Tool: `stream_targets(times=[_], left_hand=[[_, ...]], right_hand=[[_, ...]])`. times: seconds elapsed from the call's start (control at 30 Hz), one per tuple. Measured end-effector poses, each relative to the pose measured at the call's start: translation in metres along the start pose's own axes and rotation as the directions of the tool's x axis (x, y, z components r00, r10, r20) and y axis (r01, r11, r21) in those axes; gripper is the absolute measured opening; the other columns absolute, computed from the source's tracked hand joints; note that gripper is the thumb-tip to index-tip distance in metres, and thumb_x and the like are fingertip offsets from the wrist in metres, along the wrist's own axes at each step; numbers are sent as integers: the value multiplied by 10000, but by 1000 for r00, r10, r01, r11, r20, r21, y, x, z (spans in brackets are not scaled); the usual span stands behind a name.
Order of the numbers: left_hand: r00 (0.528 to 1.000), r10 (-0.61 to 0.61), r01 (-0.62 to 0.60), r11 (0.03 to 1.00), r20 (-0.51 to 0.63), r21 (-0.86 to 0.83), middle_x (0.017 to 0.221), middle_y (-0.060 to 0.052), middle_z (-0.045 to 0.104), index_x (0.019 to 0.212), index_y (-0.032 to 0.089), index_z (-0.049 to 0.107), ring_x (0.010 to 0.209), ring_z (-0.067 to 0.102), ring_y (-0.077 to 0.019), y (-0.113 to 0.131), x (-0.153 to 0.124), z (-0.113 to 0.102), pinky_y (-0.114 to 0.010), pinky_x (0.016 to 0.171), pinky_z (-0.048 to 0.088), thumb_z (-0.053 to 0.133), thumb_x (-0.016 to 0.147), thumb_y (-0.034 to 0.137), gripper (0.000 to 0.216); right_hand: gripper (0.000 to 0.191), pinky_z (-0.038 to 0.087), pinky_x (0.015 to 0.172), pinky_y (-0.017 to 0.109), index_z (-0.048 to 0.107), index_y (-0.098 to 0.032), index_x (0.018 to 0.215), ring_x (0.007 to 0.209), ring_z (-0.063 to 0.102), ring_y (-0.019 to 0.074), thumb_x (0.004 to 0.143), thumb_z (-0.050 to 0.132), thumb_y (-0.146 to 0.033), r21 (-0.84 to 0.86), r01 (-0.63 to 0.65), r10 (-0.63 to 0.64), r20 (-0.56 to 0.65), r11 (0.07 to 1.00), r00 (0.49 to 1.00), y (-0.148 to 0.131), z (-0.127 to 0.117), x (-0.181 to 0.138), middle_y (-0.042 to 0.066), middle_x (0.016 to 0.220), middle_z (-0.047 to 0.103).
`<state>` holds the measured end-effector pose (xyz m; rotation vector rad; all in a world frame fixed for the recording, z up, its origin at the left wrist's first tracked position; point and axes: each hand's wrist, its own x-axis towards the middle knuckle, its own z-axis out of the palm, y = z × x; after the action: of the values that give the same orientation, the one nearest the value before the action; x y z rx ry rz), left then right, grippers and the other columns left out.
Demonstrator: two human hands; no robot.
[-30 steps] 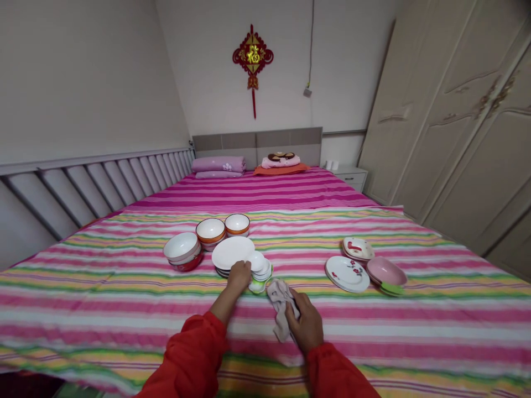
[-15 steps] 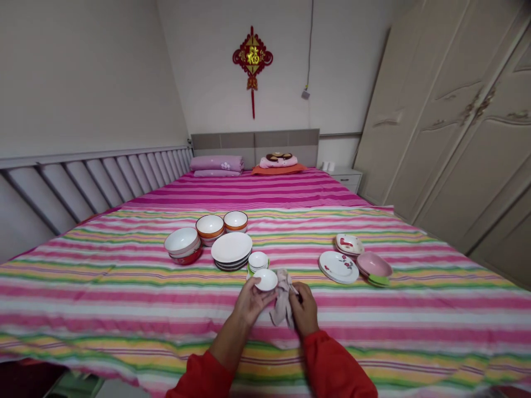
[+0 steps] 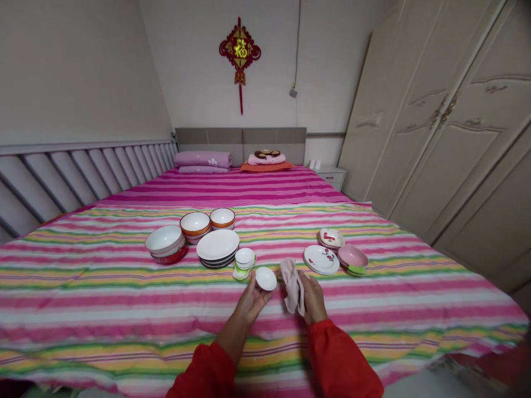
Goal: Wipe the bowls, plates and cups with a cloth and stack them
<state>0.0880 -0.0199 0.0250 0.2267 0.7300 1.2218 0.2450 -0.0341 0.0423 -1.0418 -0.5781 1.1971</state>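
Observation:
My left hand (image 3: pixel 251 301) holds a small white bowl (image 3: pixel 266 278) tilted up above the striped bedspread (image 3: pixel 124 282). My right hand (image 3: pixel 313 297) is closed on a crumpled beige cloth (image 3: pixel 291 283), just right of the bowl and not touching it. Both arms wear red sleeves. Directly beyond the held bowl sits a short stack of small white bowls (image 3: pixel 244 258) on a green dish.
A stack of white plates (image 3: pixel 218 246), two orange-rimmed bowls (image 3: pixel 194 224) and a white bowl on a red one (image 3: pixel 164 241) stand at left. At right lie a flowered plate (image 3: pixel 321 258), a small patterned dish (image 3: pixel 331 237) and a pink bowl (image 3: pixel 352 256). A wardrobe (image 3: pixel 448 121) fills the right side.
My left hand took a small white bowl off the stack and brought it toward me, beside the cloth. The right hand lifted the cloth up. The view shifted slightly right.

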Motion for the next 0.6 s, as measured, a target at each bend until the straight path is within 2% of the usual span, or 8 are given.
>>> stream_targets(times=[0.1,0.17,0.23,0.33,0.43,0.5,0.6], left_hand=[[998,1,0,1000,59,-25,1095,-84,674,1252,208,486,991,646,-182,0,7,0,-387,909,516,452,932,384,367],[995,-4,8,999,100,-44,1105,-87,674,1208,188,524,1039,628,-179,-1,11,-2,-376,961,486,443,938,365,333],[989,6,0,999,144,-39,1107,-90,675,1158,165,566,1063,615,-173,-4,14,-6,-354,1000,457,463,932,339,303],[972,105,-104,994,209,-13,1151,-84,662,1143,162,599,1118,585,-166,-10,18,-14,-317,1049,403,550,887,293,292],[966,175,-180,984,192,7,1169,-75,654,1151,173,613,1155,561,-167,-14,20,-18,-296,1068,374,614,842,307,336],[967,179,-182,983,184,1,1170,-81,651,1147,164,617,1160,557,-170,-14,21,-18,-295,1075,364,612,842,338,351],[958,154,-150,988,242,-33,1189,-109,640,1117,133,624,1165,552,-175,-13,19,-17,-306,1082,355,568,871,377,351]], right_hand=[[309,462,506,235,510,-198,713,554,566,137,711,685,-453,-205,227,-231,6,952,973,-1,12,1,-46,586,572],[237,485,580,251,564,-185,777,623,577,144,750,643,-407,-335,391,-380,100,857,919,5,23,0,-27,656,602],[206,509,683,288,622,-172,869,733,607,169,795,586,-361,-416,512,-461,224,752,859,16,34,-1,22,785,653],[246,508,849,353,667,-172,996,950,619,213,826,545,-303,-461,630,-504,377,626,777,40,45,-2,97,1009,669],[412,469,964,403,631,-194,1177,1129,568,236,779,525,-181,-471,722,-515,506,507,692,58,45,-1,115,1194,623],[536,461,979,420,611,-218,1226,1158,557,236,720,485,-95,-456,774,-488,603,439,632,59,40,2,96,1231,615],[565,484,921,398,667,-248,1135,1073,594,219,670,434,-28,-426,834,-415,728,351,546,43,31,6,61,1149,661]])
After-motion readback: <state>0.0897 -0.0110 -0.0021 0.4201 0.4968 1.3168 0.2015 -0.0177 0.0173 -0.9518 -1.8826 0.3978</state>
